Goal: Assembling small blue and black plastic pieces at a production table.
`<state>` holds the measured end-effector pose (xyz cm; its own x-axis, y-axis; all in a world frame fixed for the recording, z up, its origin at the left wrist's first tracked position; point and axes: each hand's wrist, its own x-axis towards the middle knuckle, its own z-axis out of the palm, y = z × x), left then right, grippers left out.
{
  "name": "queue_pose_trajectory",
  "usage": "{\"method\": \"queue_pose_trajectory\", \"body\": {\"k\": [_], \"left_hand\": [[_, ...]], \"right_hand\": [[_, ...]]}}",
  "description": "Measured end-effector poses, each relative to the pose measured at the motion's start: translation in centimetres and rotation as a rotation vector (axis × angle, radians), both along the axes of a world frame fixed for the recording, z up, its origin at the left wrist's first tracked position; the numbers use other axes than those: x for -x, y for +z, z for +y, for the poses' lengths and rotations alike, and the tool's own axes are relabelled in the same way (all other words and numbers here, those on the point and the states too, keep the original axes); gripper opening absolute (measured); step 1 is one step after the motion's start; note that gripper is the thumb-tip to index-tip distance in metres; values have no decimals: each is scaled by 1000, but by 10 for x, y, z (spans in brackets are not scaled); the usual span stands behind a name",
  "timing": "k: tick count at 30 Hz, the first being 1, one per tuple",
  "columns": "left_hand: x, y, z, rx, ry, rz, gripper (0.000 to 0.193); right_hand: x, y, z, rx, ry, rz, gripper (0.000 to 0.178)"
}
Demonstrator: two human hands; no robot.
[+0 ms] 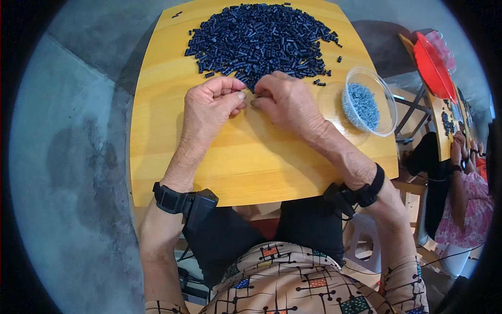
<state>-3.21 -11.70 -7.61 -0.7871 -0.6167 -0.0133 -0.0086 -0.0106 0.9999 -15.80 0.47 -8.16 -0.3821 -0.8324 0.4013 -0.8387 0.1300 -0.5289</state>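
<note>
A big heap of small dark blue tube-like pieces [261, 39] lies on the far half of a yellow wooden table [251, 162]. My left hand [212, 107] rests on the table just in front of the heap, fingers curled and pinched together; a small piece may be between the fingertips but it is too small to tell. My right hand [285, 99] faces it, fingertips almost touching the left ones, fingers bent over the heap's near edge. A clear plastic bowl [384, 91] holding small grey-blue bits [362, 106] stands to the right of my right hand.
Black bands with small devices sit on both wrists [183, 201]. A few loose dark pieces [320, 82] lie between heap and bowl. At the right, another person [465, 188] sits at a second yellow table with a red tray [433, 65]. Grey concrete floor surrounds the table.
</note>
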Motion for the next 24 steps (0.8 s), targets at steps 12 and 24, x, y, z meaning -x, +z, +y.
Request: {"method": "queue_pose_trajectory", "body": {"k": [12,24], "left_hand": [[22,-9,19,506,-105,-108,10],[38,-11,26,804,-91,-26,11]], "right_hand": [[-14,17,45,28,-110,-391,16],[-31,7,79,63,-180,-695,12]]}}
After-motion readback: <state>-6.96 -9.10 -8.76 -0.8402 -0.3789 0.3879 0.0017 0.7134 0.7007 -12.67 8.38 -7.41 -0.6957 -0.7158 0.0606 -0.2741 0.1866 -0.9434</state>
